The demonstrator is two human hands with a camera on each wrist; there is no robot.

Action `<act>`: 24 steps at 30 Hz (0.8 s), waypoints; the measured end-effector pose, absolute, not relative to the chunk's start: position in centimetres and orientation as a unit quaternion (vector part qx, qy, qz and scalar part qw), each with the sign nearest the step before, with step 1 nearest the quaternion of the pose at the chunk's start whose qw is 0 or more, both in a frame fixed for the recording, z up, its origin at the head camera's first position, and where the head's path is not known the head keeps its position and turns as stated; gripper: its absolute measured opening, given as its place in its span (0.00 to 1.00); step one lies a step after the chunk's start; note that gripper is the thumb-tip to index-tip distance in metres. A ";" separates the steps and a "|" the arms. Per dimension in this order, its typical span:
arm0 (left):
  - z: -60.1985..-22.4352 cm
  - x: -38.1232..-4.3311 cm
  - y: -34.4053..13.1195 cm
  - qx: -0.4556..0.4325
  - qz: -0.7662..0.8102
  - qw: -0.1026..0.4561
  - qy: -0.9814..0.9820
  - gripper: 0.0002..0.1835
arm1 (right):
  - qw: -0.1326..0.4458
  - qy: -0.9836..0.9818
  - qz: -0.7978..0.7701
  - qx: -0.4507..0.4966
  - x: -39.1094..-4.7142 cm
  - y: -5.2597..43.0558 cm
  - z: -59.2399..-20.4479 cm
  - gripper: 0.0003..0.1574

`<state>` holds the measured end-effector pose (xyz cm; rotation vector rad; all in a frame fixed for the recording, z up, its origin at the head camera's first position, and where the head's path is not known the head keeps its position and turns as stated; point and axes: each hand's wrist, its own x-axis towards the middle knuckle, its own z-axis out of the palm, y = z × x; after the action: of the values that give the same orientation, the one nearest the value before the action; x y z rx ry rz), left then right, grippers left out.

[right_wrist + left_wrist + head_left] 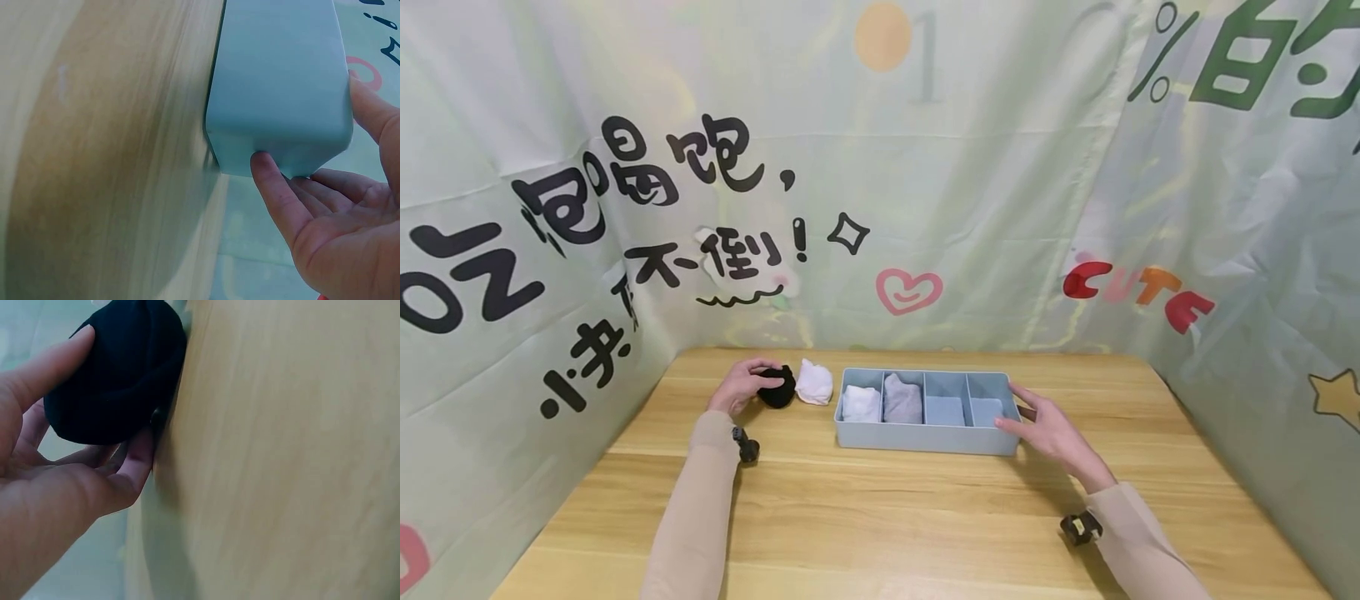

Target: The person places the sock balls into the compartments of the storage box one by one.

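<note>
My left hand (742,387) holds a balled-up black sock (778,388) at the back left of the table. In the left wrist view the thumb lies on one side of the sock (119,375) and fingers curl under it, close to the wood. Just right of it lies a white balled-up sock (814,382). My right hand (1054,432) grips the right end of a blue-grey divided storage box (925,438), its thumb at the front rim. In the right wrist view a fingertip touches the end wall of the box (281,69).
Inside the box, a folded white sock (861,405) fills the leftmost compartment and a grey sock (902,400) the one beside it. The two right compartments hold nothing. A printed cloth backdrop (985,275) hangs behind and beside the wooden table (880,517).
</note>
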<state>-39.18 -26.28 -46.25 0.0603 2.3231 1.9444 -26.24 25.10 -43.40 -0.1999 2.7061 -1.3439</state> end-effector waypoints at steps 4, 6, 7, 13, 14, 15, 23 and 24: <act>-46.3 -39.1 -26.5 0.009 0.628 0.039 0.777 0.19 | 0.058 0.893 -0.442 -0.064 -26.2 25.1 -43.4 0.54; -46.3 -39.1 -26.6 0.002 0.618 0.025 0.786 0.19 | 0.056 0.893 -0.441 -0.066 -26.2 25.1 -43.4 0.54; -46.3 -39.1 -26.7 -0.003 0.617 0.020 0.786 0.19 | 0.056 0.894 -0.440 -0.066 -26.2 25.1 -43.4 0.54; -45.5 -39.0 -26.6 -0.004 0.620 -0.011 0.785 0.19 | 0.056 0.894 -0.439 -0.068 -26.3 25.1 -43.3 0.53; -45.3 -39.0 -26.6 -0.003 0.621 -0.017 0.783 0.19 | 0.056 0.894 -0.439 -0.069 -26.3 25.1 -43.3 0.53; -45.1 -39.0 -26.5 -0.001 0.623 -0.023 0.782 0.20 | 0.055 0.894 -0.439 -0.069 -26.3 25.1 -43.3 0.53; -44.0 -38.8 -25.3 -0.001 0.634 -0.068 0.770 0.22 | 0.051 0.895 -0.438 -0.072 -26.2 25.1 -43.4 0.52; -43.9 -38.8 -25.2 -0.001 0.633 -0.071 0.771 0.22 | 0.051 0.895 -0.438 -0.072 -26.2 25.1 -43.4 0.52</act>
<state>-38.82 -25.15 -43.92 -0.0028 2.5367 2.0848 -26.19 25.06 -43.40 -0.2179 2.7217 -1.3332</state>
